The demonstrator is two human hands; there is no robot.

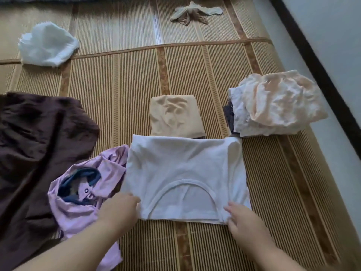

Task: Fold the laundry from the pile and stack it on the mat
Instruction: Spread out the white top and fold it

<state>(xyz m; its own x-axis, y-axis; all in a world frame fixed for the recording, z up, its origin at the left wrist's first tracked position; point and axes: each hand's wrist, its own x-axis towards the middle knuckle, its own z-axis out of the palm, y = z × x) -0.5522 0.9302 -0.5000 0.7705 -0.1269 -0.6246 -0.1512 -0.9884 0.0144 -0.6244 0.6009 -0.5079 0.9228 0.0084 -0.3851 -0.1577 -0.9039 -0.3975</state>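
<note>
White shirt (pixel 185 173) lies flat on the mat (pixel 195 75), directly in front of the person, neckline toward them, sides already turned in so it forms a rough rectangle. Left hand (pixel 119 210) grips the near left corner, fingers curled over the hem edge. Right hand (pixel 241 220) pinches the near right corner between thumb and fingers. Both hands closed on cloth.

Step in hand, as judged: final crosswise fold of the shirt.

Surroundings: folded beige piece (pixel 175 116) just beyond the far edge of the shirt, touching or nearly so. Peach-and-white stack (pixel 275 104) to the right of it. Unfolded items to the left: lilac garment (pixel 86 194) touching the shirt's left edge, brown cloth (pixel 37 145) further left. White bundle (pixel 46 46) and a crumpled tan item (pixel 193 14) lie well apart at the far side.

Next move calls for: lifting both near corners together, carrying them to the far edge, keeping edges aligned, then placing the shirt on a stack. Which stack cannot be told.
</note>
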